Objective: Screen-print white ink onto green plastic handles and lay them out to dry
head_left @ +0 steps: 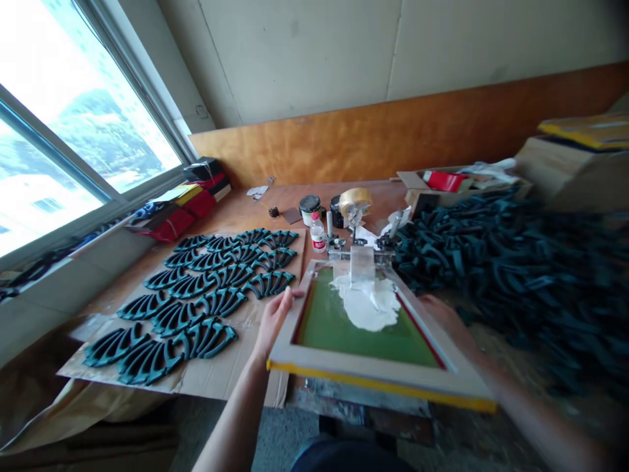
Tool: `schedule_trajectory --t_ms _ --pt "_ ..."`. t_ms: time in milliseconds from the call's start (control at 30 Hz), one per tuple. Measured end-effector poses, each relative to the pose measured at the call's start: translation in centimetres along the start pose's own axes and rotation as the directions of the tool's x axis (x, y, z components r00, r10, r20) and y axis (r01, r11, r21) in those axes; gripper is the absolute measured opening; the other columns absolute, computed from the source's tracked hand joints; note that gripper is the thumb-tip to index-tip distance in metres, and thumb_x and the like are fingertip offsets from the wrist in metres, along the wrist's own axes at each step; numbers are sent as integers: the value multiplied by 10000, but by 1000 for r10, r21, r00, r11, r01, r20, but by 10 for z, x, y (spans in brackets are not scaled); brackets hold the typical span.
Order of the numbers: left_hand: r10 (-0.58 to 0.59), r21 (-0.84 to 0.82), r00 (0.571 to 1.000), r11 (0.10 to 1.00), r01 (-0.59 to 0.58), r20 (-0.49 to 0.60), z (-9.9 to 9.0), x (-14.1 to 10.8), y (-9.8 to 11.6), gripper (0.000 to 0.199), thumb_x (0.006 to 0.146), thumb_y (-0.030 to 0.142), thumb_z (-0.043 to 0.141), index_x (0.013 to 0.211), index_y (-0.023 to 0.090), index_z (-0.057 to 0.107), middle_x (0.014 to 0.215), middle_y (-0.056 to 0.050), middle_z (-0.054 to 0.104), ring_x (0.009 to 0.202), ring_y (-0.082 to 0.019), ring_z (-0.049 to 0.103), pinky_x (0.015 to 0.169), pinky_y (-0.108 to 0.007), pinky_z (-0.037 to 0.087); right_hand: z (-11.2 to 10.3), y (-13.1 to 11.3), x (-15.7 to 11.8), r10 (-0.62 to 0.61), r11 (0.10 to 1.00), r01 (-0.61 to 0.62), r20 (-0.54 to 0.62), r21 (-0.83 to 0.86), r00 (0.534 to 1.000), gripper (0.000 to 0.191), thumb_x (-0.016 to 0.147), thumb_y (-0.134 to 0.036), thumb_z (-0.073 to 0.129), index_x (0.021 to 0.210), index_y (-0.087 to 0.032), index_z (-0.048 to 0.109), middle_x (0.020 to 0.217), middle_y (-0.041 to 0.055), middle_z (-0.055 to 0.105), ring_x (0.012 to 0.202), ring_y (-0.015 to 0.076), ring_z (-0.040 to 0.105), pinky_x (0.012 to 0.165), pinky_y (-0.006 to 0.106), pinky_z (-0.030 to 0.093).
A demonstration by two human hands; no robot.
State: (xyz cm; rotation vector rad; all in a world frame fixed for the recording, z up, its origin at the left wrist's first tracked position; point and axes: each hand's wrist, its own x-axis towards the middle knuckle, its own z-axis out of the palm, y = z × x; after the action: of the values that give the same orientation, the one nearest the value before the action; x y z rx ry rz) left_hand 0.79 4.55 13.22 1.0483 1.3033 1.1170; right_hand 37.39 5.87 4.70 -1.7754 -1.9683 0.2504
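A screen-printing frame (373, 373) with a green mesh and yellow tape along its near edge is tilted in front of me. White ink (366, 308) is pooled on the mesh, and a pale squeegee-like block (362, 262) stands at the far end. At the left rail is my left hand (276, 318), thumb upward and a fingertip against the rail; its other fingers are hidden. My right hand (437, 311) is beside the right rail, blurred and partly covered by the frame. What lies under the frame is out of sight.
Rows of dark green curved, ribbed pieces (184, 288) lie on cardboard (206, 377) at left. A large heap of similar dark pieces (491, 262) fills the right. Behind the frame stand a bottle (318, 235), a tin (309, 208) and a tape roll (356, 202). Boxes (572, 170) sit far right.
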Motion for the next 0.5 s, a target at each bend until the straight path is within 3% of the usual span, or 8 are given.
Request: schedule_trajectory --t_ms 67,133,233,367,433,500 --pt "-98 60 995 993 97 13 -7 -10 -43 569 739 596 620 1092 151 664 676 -4 652 567 -133 557 530 -221 412 -13 -3 21 -46 999 48 -47 24 998 364 904 -319 428 1141 -160 654 1054 104 646 913 218 626 839 336 507" --pt "-110 103 994 988 111 -17 -9 -11 -86 675 725 557 645 1250 140 571 631 21 619 564 -133 554 544 -221 418 -15 -22 38 -153 987 155 -71 30 986 419 870 -321 521 1259 -174 570 1195 125 589 1051 248 589 891 359 489" --pt "-94 209 995 973 101 -43 -10 -2 -133 697 768 517 597 1342 141 475 664 16 632 614 -145 584 594 -236 444 0 -64 52 -275 960 277 35 -51 961 555 784 -267 645 1310 -170 497 1281 130 529 1171 261 514 959 367 446" --pt "-78 350 996 933 85 -32 -12 9 -154 577 812 493 531 1286 163 525 806 -33 693 734 -180 638 683 -264 472 18 -96 51 -245 941 306 330 -147 911 235 772 -243 664 1000 -194 634 978 70 664 923 223 619 777 290 476" --pt "-76 374 997 924 81 -27 -13 9 -154 552 828 491 506 1272 164 535 859 -48 705 787 -192 653 717 -272 478 18 -96 47 -217 940 293 355 -174 909 145 791 -283 652 906 -195 646 878 62 674 816 211 629 699 272 458" --pt "-73 388 997 918 77 -25 -14 8 -153 535 841 481 485 1267 162 539 897 -60 711 827 -200 660 745 -278 479 15 -91 42 -206 938 274 297 -211 932 138 817 -301 623 893 -186 641 866 69 671 810 208 621 688 267 438"
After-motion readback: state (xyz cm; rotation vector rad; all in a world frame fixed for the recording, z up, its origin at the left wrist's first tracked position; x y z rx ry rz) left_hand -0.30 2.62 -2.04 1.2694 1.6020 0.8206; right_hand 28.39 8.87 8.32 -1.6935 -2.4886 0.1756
